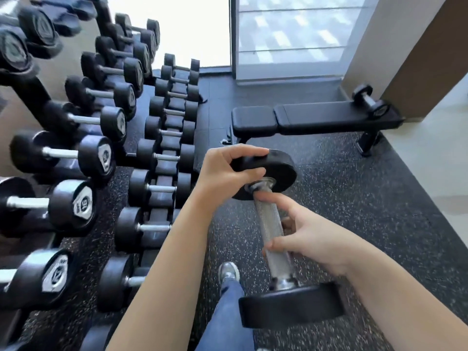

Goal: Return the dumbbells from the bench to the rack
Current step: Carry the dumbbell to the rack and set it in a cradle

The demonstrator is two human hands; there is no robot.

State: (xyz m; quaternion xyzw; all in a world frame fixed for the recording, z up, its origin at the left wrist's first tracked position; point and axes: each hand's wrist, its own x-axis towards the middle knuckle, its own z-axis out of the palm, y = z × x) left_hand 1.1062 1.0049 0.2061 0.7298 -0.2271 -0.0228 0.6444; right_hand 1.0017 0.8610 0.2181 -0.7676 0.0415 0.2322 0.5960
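Observation:
I carry a black dumbbell (272, 231) with a knurled steel handle in front of me, above the floor. My left hand (228, 171) grips the rim of its far head. My right hand (306, 236) curls round the handle from the right. Along the left stands the tiered dumbbell rack (162, 148), holding rows of black dumbbells. Behind, a black flat bench (311, 120) stretches to the right, and a second dumbbell (369, 101) lies on its far right end.
The floor (367, 211) is dark speckled rubber. A bright window (291, 34) and a beige wall corner (405, 59) lie beyond the bench. My leg in jeans and a grey shoe (229, 273) show below the dumbbell.

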